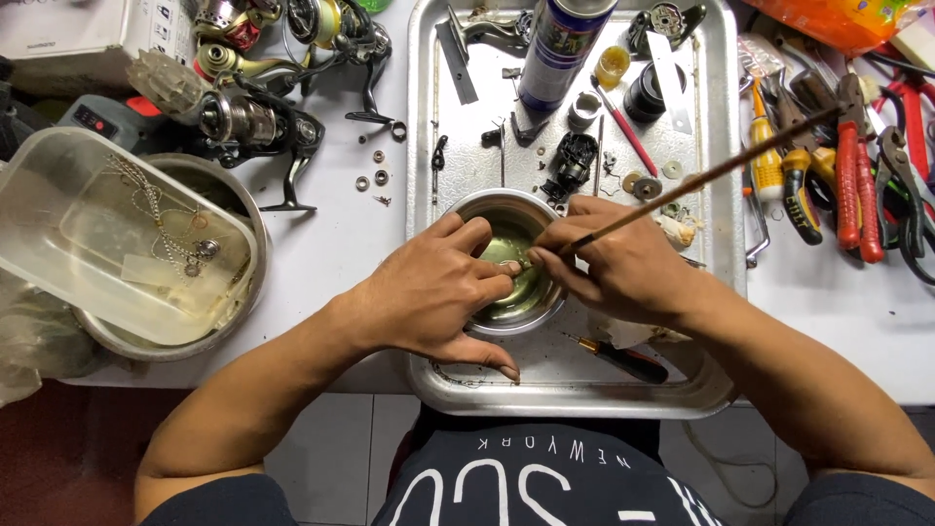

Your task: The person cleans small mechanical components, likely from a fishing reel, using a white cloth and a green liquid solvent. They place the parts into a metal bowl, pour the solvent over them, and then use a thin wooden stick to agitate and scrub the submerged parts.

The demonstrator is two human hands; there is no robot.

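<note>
Steel all round you: a small steel bowl (506, 282) of yellowish liquid sits in the near half of a metal tray (716, 195) on the white table (331, 244). Your left hand (429, 297) lies over the bowl's left rim, thumb stretched out toward you along the tray's near edge, index and middle fingertips pinched on a small part (513, 264) held just above the liquid; what the part is cannot be told at this size. Your right hand (623, 263) comes in from the other side, fingers closed in a pen grip on a thin brush (701, 180) whose brown handle slants up and to the right across the tray, its tip meeting the small part.

Farther back in the tray stand a tall spray can (560, 44), a small yellow cup (613, 66) and scattered black and silver reel parts. A dark-handled screwdriver (623, 358) lies in the tray just under your right wrist. Left of the tray, fishing reels (263, 117) crowd the table's far edge, and a clear plastic tub (117, 234) rests on a larger metal bowl (229, 195). Right of the tray lie red-handled pliers (857, 185) and other hand tools
</note>
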